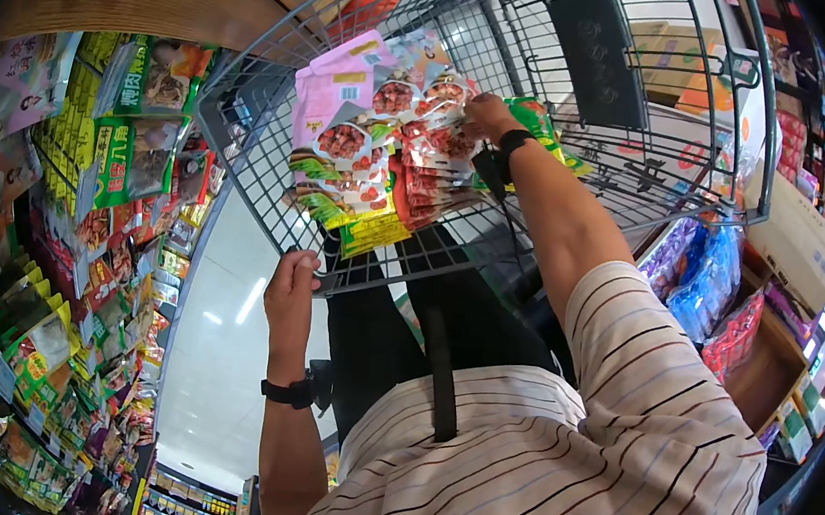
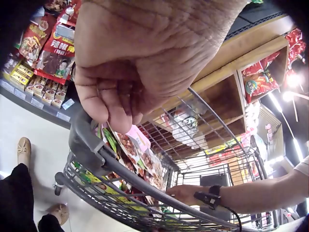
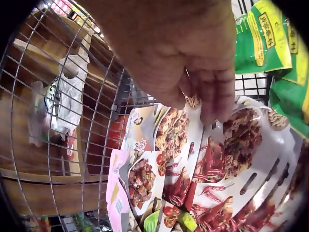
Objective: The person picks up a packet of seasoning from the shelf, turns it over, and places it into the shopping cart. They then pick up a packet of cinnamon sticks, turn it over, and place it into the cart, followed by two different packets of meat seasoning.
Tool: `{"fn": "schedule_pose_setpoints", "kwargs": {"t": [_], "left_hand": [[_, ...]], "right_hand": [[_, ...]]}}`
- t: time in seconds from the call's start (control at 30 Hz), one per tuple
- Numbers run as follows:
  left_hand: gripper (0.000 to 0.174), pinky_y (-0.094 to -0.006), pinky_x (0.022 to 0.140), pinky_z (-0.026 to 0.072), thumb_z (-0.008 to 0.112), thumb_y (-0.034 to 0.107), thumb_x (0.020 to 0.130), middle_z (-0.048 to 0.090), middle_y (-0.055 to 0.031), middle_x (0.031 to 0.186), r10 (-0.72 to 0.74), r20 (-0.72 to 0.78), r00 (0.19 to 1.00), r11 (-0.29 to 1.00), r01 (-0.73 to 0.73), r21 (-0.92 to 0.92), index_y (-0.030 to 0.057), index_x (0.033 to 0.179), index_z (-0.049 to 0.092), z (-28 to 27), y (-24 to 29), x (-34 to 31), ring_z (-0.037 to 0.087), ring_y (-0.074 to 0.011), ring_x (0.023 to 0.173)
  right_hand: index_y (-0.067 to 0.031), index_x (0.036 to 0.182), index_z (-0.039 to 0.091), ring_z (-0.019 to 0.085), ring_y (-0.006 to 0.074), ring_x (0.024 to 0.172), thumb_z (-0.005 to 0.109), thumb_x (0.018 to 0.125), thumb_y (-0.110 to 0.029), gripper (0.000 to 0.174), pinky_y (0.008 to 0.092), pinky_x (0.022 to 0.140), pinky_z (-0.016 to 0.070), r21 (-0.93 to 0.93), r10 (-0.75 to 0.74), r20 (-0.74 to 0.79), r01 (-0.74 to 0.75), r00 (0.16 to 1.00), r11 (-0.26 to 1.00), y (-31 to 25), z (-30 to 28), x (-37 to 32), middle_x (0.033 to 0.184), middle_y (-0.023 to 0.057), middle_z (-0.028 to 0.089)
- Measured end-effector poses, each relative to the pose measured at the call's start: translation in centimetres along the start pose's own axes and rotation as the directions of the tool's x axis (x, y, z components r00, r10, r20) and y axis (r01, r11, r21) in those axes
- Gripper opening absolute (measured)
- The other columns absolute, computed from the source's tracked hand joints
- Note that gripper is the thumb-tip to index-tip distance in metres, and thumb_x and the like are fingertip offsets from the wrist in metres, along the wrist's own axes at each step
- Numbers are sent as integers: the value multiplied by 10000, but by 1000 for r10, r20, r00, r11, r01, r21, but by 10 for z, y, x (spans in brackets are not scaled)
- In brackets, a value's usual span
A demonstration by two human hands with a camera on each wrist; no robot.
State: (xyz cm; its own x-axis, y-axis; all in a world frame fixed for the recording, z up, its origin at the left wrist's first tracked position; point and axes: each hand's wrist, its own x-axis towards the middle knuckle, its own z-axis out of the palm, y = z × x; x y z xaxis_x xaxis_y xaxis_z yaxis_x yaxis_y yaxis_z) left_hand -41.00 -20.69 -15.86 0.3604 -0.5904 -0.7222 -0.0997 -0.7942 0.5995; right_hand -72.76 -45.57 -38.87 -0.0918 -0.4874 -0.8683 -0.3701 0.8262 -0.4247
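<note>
In the right wrist view my right hand (image 3: 193, 72) is bent down over the top edges of several standing food packets in the cart. Its fingertips pinch the top of a white packet (image 3: 246, 140) printed with red chillies and a meat dish. A pink-backed packet (image 1: 320, 87) stands at the left of the bunch, and green-and-yellow packets (image 3: 263, 41) lie beside the hand. Loosely curled, my left hand (image 1: 291, 285) is at the near corner of the wire shopping cart (image 2: 145, 186), its fingers (image 2: 113, 104) overlapping the grey corner piece, with nothing visible inside them.
Hanging packets fill a shelf rack (image 1: 84, 223) on the left. Wooden shelving (image 2: 217, 101) runs past the cart's far side. Bagged goods (image 1: 707, 278) hang at the right. A person's shoe (image 2: 24, 150) is on the floor near the cart wheel (image 2: 58, 189).
</note>
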Motion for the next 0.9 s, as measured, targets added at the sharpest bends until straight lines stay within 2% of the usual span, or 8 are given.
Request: {"fn": "schedule_pose_setpoints", "kwargs": {"t": [0.4, 0.47, 0.6, 0.63, 0.73, 0.77, 0.83, 0.9], "left_hand": [[276, -267, 772, 499, 526, 242, 1011, 682, -88, 1081, -11, 57, 998, 999, 13, -35, 27, 1131, 650, -4, -4, 2, 647, -147, 962], [272, -275, 766, 510, 530, 241, 997, 693, -81, 1018, -4, 50, 999, 1000, 5, -26, 33, 1118, 656, -5, -5, 2, 648, -140, 897], [302, -282, 780, 513, 549, 278, 980, 699, -71, 981, -25, 92, 995, 1000, 26, -2, 37, 1127, 655, -8, -16, 8, 655, -142, 866], [376, -299, 829, 517, 602, 274, 954, 688, -107, 1078, -65, 131, 989, 997, 58, 54, 44, 1251, 596, -10, -11, 7, 651, -168, 895], [535, -314, 891, 506, 668, 223, 923, 615, -161, 1231, 167, 121, 978, 983, -175, 60, 48, 1389, 474, -4, 12, -10, 610, -211, 1061], [766, -361, 1008, 461, 726, 154, 867, 516, -209, 1362, 270, 205, 941, 962, -272, -18, 75, 1506, 312, -3, 14, -8, 557, -279, 1190], [844, -382, 1069, 410, 756, 149, 838, 451, -216, 1431, 533, 217, 818, 816, -565, 125, 83, 1529, 276, 3, 37, -16, 500, -299, 1281], [863, -387, 1094, 383, 764, 138, 826, 420, -208, 1463, 643, 259, 721, 694, -691, 200, 82, 1533, 272, 7, 77, -34, 478, -308, 1311]], "right_hand": [[50, 1122, 588, 726, 294, 795, 562, 938, -196, 309, 428, 626, 631, 3, 35, 79, -35, 996, 999, -21, 2, -23, 977, 190, 683], [47, 1093, 602, 723, 299, 785, 549, 950, -225, 312, 430, 620, 628, -26, 9, 107, -6, 994, 1000, -30, -6, -41, 969, 189, 682], [40, 1093, 619, 708, 275, 794, 503, 976, -280, 360, 425, 676, 614, 80, -105, 276, 86, 955, 993, -49, -27, -90, 959, 166, 682], [53, 1089, 623, 696, 235, 880, 495, 974, -286, 381, 361, 770, 605, 125, -130, 311, 95, 941, 988, -55, -31, -104, 1001, 137, 681], [25, 1083, 627, 686, 225, 939, 502, 958, -210, 294, 358, 846, 577, 220, -262, 420, 183, 869, 958, -101, -34, -195, 1048, 110, 687], [26, 1087, 625, 687, 233, 946, 499, 957, -197, 288, 362, 847, 575, 245, -307, 456, 214, 835, 946, -107, -38, -210, 1059, 119, 686], [30, 1095, 620, 691, 248, 960, 493, 955, -173, 278, 369, 851, 571, 299, -390, 529, 265, 754, 917, -113, -42, -242, 1081, 136, 684], [42, 1114, 603, 694, 280, 977, 481, 954, -153, 280, 386, 858, 574, 366, -420, 573, 239, 703, 899, -127, -45, -285, 1089, 166, 679]]}}
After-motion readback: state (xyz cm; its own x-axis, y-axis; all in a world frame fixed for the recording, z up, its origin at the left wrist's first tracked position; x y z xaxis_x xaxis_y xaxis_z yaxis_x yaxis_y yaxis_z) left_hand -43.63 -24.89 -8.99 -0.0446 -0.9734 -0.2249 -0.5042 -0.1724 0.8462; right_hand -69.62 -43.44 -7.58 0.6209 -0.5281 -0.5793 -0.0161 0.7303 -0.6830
